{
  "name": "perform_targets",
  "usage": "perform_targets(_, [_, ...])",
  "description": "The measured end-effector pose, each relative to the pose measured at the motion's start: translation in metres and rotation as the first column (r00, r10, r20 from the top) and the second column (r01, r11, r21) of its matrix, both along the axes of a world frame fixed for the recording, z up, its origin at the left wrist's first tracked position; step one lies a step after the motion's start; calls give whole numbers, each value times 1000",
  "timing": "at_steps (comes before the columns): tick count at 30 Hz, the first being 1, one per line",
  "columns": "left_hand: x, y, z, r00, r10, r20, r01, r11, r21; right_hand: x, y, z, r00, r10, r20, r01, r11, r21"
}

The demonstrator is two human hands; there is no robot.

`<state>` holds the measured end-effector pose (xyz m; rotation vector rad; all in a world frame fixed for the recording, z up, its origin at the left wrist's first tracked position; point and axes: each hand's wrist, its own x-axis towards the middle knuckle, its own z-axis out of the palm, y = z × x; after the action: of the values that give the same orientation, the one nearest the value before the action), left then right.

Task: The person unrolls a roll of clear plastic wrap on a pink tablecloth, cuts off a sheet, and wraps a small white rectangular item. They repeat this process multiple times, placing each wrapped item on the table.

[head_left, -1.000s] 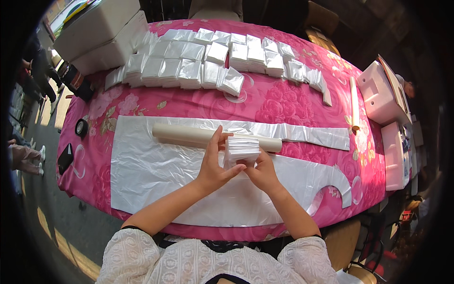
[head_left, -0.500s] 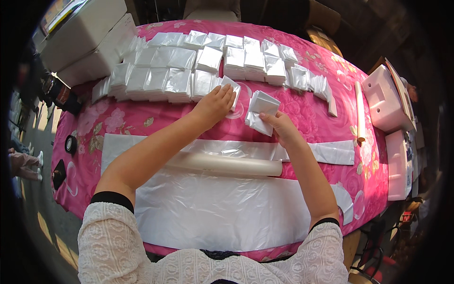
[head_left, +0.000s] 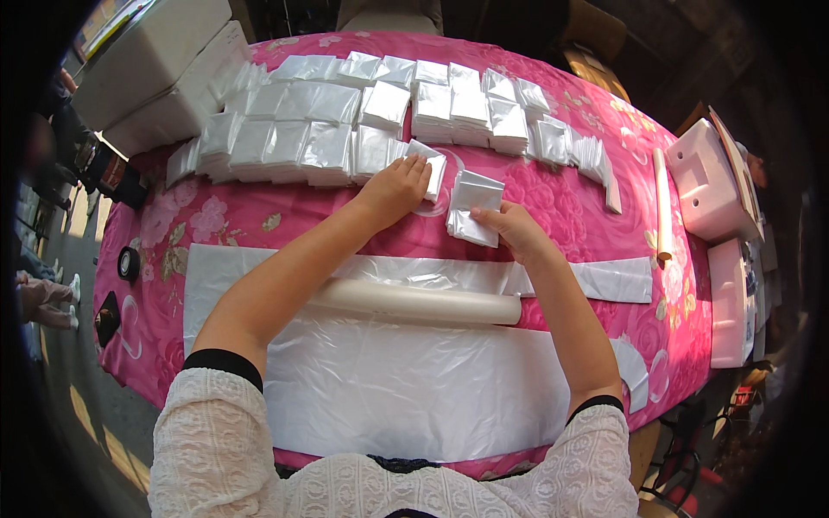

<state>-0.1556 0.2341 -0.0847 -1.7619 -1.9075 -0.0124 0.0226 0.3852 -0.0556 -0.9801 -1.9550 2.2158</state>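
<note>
Folded white plastic sheets [head_left: 473, 200] sit in my right hand [head_left: 515, 230], the thumb over the top and the other fingers beneath. Just left of them, my left hand [head_left: 399, 188] lies flat, its fingers stretched over a small stack of folded plastic sheets [head_left: 436, 173] on the table. Part of that stack is hidden under the fingers. Beyond both hands run rows of stacked folded packets [head_left: 328, 142], silvery white and square. Closer to me, a whitish plastic roll [head_left: 432, 302] rests across a large white plastic sheet [head_left: 406, 388].
A pink flowered cloth [head_left: 553, 203] covers the table. White foam boxes stand at the far left [head_left: 164, 78] and at the right [head_left: 712, 181]. A thin pale tube [head_left: 662, 207] lies near the right edge. A black tape roll [head_left: 129, 263] is at the left edge.
The folded sheets in my right hand have tilted a little more upright. My left hand stays on its stack, nearly unmoved.
</note>
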Motion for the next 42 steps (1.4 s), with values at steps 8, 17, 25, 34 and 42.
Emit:
perform_targets(8, [-16, -28, 44, 987, 146, 70, -153, 982, 111, -54, 8, -2, 989, -2, -149, -4, 999, -38])
perform_targets(17, [-16, -39, 23, 911, 127, 392, -175, 980, 90, -92, -7, -9, 991, 135, -24, -59, 573, 818])
perform_targets(25, [-19, -39, 19, 891, 155, 427, -197, 979, 54, -92, -10, -36, 972, 224, -70, -22, 383, 923])
perform_targets(34, [-3, -82, 47, 896, 53, 441, -111, 988, 107, -67, -30, -14, 990, 139, 10, -62, 371, 926])
perform_targets(42, [109, -206, 47, 752, -83, 654, -4, 992, 130, 92, -95, 26, 893, 429, 136, -268, 263, 927])
